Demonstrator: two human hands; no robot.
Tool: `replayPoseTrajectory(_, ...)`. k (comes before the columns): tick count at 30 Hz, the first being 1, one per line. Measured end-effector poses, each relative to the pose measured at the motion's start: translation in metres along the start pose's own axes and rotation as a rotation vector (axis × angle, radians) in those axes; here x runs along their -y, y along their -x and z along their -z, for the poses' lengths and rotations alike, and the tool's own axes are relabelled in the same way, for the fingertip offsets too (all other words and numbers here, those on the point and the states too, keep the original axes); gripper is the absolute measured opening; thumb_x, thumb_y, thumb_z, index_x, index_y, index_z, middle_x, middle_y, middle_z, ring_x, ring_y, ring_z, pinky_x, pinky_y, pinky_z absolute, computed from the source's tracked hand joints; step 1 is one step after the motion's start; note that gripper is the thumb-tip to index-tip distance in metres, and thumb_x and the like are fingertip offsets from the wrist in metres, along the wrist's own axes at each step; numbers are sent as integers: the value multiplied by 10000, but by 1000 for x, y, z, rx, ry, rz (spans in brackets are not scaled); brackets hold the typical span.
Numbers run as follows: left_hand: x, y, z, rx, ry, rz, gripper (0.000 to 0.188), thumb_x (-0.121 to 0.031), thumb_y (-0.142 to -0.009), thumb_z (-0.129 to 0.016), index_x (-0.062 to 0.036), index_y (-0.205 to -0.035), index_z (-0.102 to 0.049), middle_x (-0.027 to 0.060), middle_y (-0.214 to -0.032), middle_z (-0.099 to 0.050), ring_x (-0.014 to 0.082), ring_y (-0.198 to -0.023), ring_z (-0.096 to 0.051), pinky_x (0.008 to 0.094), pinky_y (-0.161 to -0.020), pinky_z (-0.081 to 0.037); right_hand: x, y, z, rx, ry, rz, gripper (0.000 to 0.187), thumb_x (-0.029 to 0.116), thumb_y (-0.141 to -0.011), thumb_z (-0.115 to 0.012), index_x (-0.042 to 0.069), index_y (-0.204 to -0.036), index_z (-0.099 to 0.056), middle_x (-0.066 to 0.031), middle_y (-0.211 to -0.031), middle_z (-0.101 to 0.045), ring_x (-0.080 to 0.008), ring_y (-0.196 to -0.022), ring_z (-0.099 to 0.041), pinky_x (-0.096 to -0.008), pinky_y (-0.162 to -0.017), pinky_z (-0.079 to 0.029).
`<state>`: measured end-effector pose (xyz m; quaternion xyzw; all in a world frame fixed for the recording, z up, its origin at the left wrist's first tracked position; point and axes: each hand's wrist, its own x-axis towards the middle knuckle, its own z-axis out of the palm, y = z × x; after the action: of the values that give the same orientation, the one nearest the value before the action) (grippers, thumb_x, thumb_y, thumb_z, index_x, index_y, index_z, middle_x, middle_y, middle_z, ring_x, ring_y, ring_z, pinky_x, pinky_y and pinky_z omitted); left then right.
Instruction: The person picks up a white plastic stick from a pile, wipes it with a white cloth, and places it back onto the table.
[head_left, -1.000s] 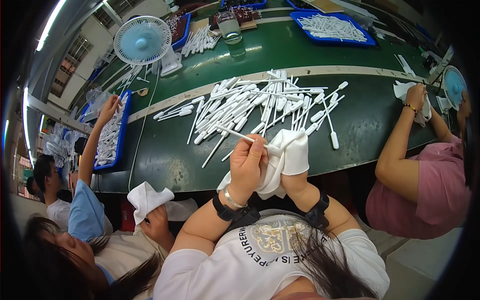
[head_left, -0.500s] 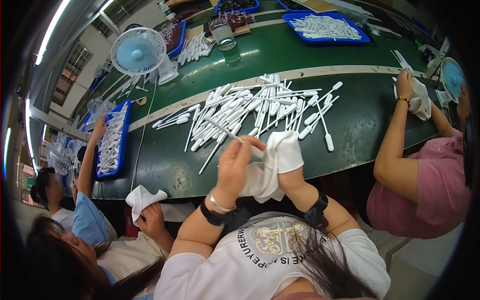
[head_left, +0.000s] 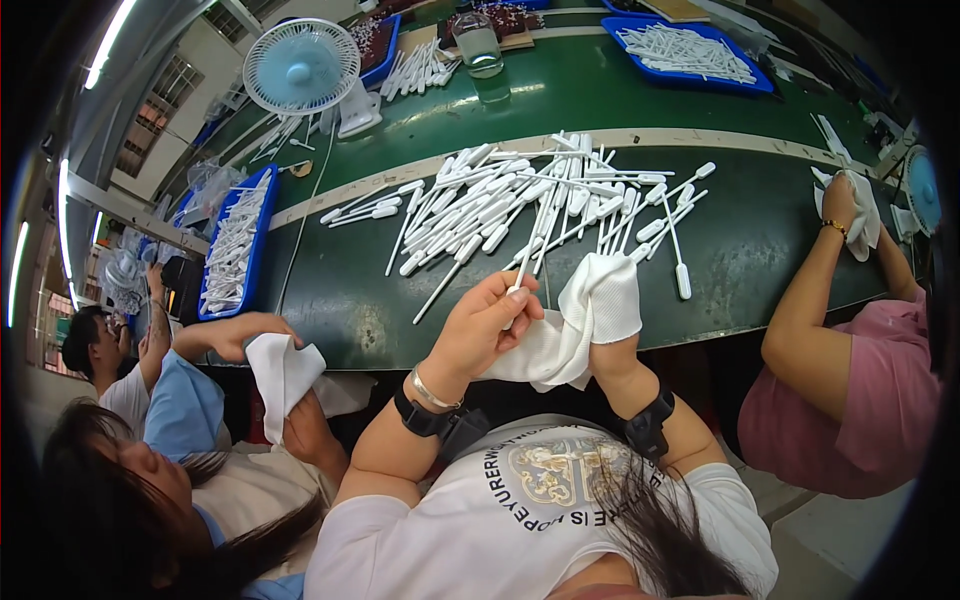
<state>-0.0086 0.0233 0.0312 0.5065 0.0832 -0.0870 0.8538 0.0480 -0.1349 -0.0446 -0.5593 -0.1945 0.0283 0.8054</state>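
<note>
My left hand [head_left: 484, 322] is closed, with a white plastic stick [head_left: 524, 262] pinched between thumb and fingers. The stick points up and away, over the near side of a loose pile of similar white sticks [head_left: 480, 190] with thick rounded ends. A white cloth [head_left: 602, 292] is bunched round my right hand [head_left: 613, 357], which grips it; the fingers are hidden inside the folds. Part of the cloth hangs beneath my left hand. Both hands are held over the near edge of the dark green table [head_left: 370, 325].
Blue trays of white sticks stand at the left [head_left: 262, 215] and far right [head_left: 762, 84]. A fan [head_left: 300, 68] and a clear jar [head_left: 478, 48] are at the back. Co-workers sit on both sides; one at the left holds a white cloth [head_left: 281, 377], another at the right a cloth [head_left: 865, 225].
The stick in my left hand has swung from slanting left to pointing away toward the pile. The view has shifted slightly. The left neighbour's free hand has come to their cloth.
</note>
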Motion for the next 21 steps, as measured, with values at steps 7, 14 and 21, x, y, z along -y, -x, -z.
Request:
replayPoseTrajectory(7,0,1,-3,-1,-28,-28,233,-135,-887,-430,-2,-1077,-445,125,-884,-588,61,-550,-480,169,-439,-374,10,1,-3,29,98,91,318,126,-865,-507,36,-1158,-425,-46,-1034,-498,-128,-913,-495,-261,-785,-425)
replayPoseTrajectory(14,-2,12,-18,87,-84,-9,247,-109,-884,-420,-3,-1107,-405,186,-880,-601,102,-507,-514,186,-430,-404,1,-3,-3,-21,-48,-74,319,77,-830,-540,34,-1133,-451,-65,-1042,-514,-147,-925,-512,-274,-777,-433)
replayPoseTrajectory(21,2,9,-21,178,-386,41,244,-118,-886,-423,-20,-1098,-352,112,-804,-598,78,-516,-500,187,-446,-405,14,-2,-6,171,-104,16,289,79,-821,-546,34,-1098,-478,-61,-965,-544,-134,-849,-535,-268,-731,-446)
